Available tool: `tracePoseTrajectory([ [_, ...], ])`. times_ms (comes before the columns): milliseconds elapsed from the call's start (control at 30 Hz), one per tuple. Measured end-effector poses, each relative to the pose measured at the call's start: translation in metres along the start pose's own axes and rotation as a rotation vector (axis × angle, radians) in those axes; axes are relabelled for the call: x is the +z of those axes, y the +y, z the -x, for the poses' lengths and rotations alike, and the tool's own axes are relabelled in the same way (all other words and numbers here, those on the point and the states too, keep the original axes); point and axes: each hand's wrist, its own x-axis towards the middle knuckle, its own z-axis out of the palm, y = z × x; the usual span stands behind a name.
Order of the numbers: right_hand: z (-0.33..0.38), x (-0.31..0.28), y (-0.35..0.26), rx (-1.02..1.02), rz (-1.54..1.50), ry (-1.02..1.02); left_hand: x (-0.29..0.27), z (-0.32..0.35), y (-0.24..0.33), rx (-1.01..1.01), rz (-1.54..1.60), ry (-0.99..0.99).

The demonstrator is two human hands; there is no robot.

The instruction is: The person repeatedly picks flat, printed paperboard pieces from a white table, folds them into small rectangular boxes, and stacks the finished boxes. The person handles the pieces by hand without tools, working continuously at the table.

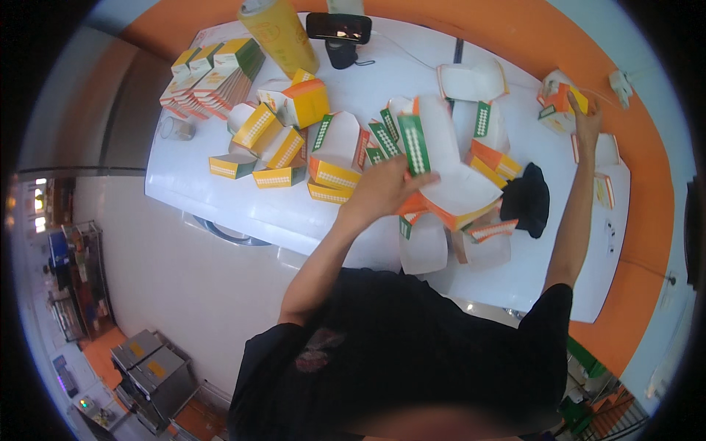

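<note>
Left hand (382,187) holding open white-lined carton (454,173), 2 o'clock | Right hand (587,119) touching yellow-flapped carton (556,100), farther toward 2 o'clock, grip unclear | Tabletop (191,173), 11 o'clock: yellow canister (279,37), contents hidden

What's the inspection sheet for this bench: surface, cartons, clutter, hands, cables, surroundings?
Surface: white table, mostly covered.
Cartons: stacked folded cartons upper left; many open ones mid-table, some overlapping.
Clutter: yellow canister, black device on a stand, clear glass, black crumpled item.
Hands: left hand holds a white-lined carton; right hand at a far-right carton, grip unclear.
Cables: thin cable across the table's far side.
Surroundings: orange-and-white wall; grey boxes lower left.
</note>
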Motion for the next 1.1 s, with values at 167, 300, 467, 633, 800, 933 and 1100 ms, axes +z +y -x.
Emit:
tracePoseTrajectory([
  [167, -0.090, 0.023, 0.109, 0.091, 0.329, -0.270, -0.016, 0.026, -0.006, -0.104, 0.000, -0.025],
  [300, -0.124, 0.048, 0.170, 0.201, 0.257, -0.428, -0.034, 0.060, -0.020, -0.212, 0.197, -0.080],
  [467, -0.127, 0.051, 0.189, 0.108, 0.221, -0.281, -0.032, 0.075, -0.038, -0.277, 0.400, -0.060],
  [633, -0.100, -0.008, 0.100, -0.012, 0.377, -0.161, -0.032, 0.073, -0.036, -0.205, 0.432, -0.094],
  [800, 0.012, -0.096, -0.063, -0.116, 0.341, -0.080, -0.020, 0.067, -0.015, -0.063, 0.634, -0.291],
  [933, 0.140, -0.136, -0.170, -0.271, 0.147, 0.043, 0.005, 0.073, 0.011, 0.103, 0.818, -0.517],
  [1100, 0.322, -0.097, -0.222, -0.492, -0.261, -0.038, 0.031, 0.105, 0.039, -0.052, 1.393, -0.388],
])
